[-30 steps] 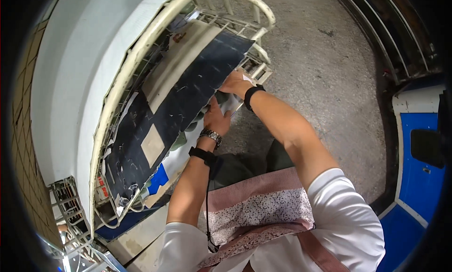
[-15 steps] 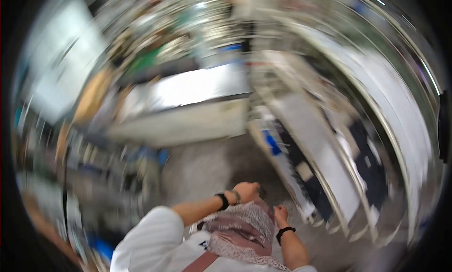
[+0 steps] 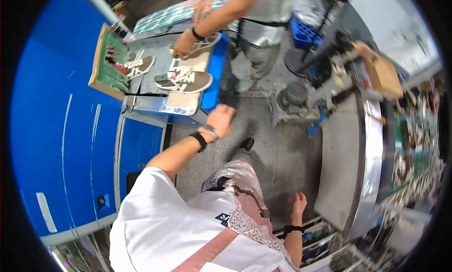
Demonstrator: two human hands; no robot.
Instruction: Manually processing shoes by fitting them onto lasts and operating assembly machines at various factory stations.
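- Left arm: extended forward and to the right, elbow bent, with the forearm running past the near side of the blue-edged table [image 3: 210,101].
- Left hand [image 3: 221,120]: fingers half curled, nothing seen in its grasp; it was held just beside the table's near right corner.
- Right arm: lowered at the person's right side.
- Right hand [image 3: 298,206]: fingers loosely bent, nothing seen in its grasp; it was near the pale bench [image 3: 336,171] on the right.
- Brown shoe [image 3: 200,83]: lay on the table, beyond the left hand.
- Co-worker's hand [image 3: 184,44]: was at the table, farther off.
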